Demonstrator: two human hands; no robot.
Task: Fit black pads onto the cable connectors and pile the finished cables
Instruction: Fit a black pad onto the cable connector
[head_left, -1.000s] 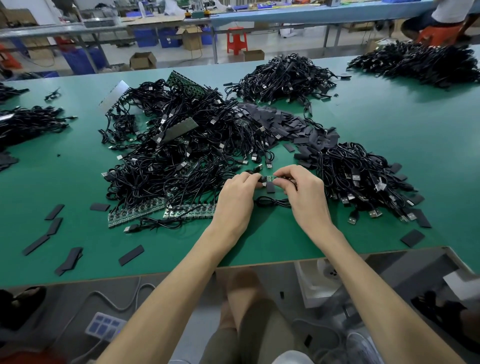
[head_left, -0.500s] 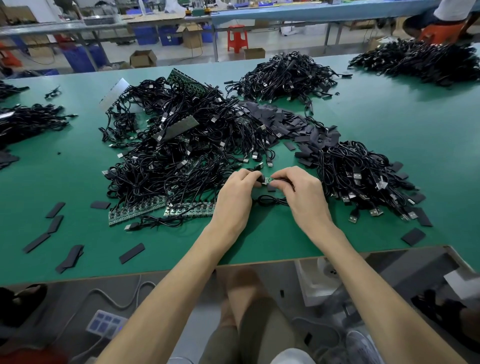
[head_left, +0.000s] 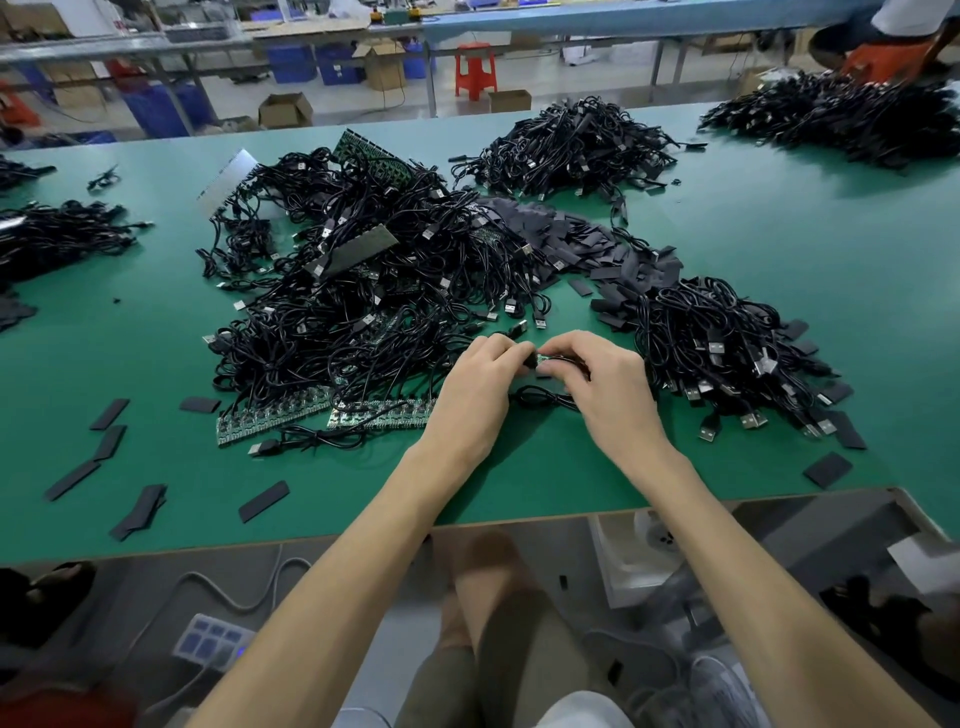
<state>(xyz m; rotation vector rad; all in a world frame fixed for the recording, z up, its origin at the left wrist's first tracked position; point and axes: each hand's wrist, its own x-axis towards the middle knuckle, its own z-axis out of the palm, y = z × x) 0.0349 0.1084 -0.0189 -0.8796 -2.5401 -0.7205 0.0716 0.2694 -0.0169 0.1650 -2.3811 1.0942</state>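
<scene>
2 hands meet low over the table (head_left: 156, 509). Left hand (head_left: 478, 395) pinches what looks like a black pad (head_left: 531, 361); right hand (head_left: 608, 395) pinches the connector (head_left: 543, 358), both grips tight. Its cable (head_left: 545, 399) loops on the table beneath. Likely risks: pad seats skewed, the hands hiding the joint; pad slips from the pinch; loop snags the right pile (head_left: 727, 353).

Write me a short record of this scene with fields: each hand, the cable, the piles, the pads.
left hand: pinches the cable connector
right hand: pinches the same connector from the other side
cable loop: lies on the green table, between the two hands
big cable tangle: left of the hands
cable pile: right of the hands
black pads: heap behind the hands, some loose ones further left
pad fitted: cannot tell, fingers hide it
</scene>
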